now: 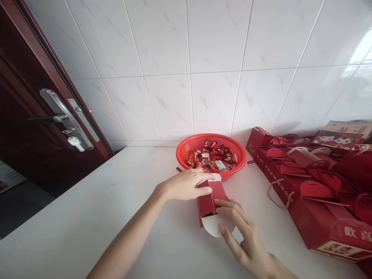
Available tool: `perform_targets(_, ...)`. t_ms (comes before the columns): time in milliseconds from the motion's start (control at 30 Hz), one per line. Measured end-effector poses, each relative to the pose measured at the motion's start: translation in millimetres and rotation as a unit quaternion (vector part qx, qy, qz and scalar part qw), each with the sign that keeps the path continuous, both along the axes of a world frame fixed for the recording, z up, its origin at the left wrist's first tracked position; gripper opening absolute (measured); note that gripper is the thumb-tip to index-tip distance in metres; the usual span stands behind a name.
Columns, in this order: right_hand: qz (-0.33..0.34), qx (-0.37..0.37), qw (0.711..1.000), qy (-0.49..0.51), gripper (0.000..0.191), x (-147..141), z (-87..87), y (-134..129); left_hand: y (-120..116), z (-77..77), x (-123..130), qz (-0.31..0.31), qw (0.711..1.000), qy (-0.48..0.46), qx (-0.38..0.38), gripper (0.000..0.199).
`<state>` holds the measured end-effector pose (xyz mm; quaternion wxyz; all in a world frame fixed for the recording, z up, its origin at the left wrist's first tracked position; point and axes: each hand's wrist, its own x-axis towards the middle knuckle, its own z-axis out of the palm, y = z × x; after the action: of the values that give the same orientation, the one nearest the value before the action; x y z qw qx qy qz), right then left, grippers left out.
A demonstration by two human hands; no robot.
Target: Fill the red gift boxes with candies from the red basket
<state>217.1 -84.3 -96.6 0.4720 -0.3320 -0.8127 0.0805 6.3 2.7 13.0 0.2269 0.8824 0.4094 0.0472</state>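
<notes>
A small red paper gift box (205,202) lies on the white tabletop in front of me, with rounded white-lined flaps standing out at its near and far ends. My left hand (190,185) holds the box at its far left end, thumb and fingers on the top by the far flap. At the near right side, my right hand (242,228) has its fingers on the top edge and its thumb against the near flap (213,225). Something dark shows through the gap at the near end; I cannot make it out.
Just beyond the box stands a red plastic basket (183,155) of wrapped candies (213,157). Rows of red gift boxes (308,217) fill the right side of the white table (122,201). A tiled wall (215,97) rises behind; a dark red door (26,77) is at left.
</notes>
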Motion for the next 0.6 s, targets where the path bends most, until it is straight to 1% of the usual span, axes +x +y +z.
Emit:
perform_targets(167,-0.001,-0.004,1.000,-0.001,0.019,0.7,0.8,-0.2,-9.2,-2.7,11.9,0.025,0.996,0.056,0.068,0.047)
perform_targets(267,-0.006,-0.005,1.000,0.018,0.011,0.6,0.2,-0.7,-15.3,-4.3,18.7,0.033,0.988,0.107,0.109,0.046)
perform_targets(333,-0.015,-0.015,0.999,0.035,0.009,0.6,0.0,-1.0,-18.5,-5.7,22.5,0.035,0.982,0.136,0.125,0.048)
perform_targets(400,-0.025,-0.024,0.998,0.047,0.011,0.8,-0.1,-0.7,-21.1,-6.6,25.4,0.037,0.979,0.152,0.135,0.053)
perform_targets(500,-0.030,-0.023,0.997,0.066,0.015,1.9,-1.0,0.6,-24.0,-6.8,28.8,0.050,0.978,0.151,0.137,0.063)
perform_targets(533,-0.030,-0.024,0.996,0.075,0.017,2.4,-1.4,1.1,-24.7,-6.7,29.8,0.057,0.978,0.149,0.131,0.061)
perform_targets(600,-0.028,-0.031,0.995,0.094,0.020,3.8,-2.5,1.9,-25.5,-7.1,31.5,0.065,0.980,0.150,0.118,0.049)
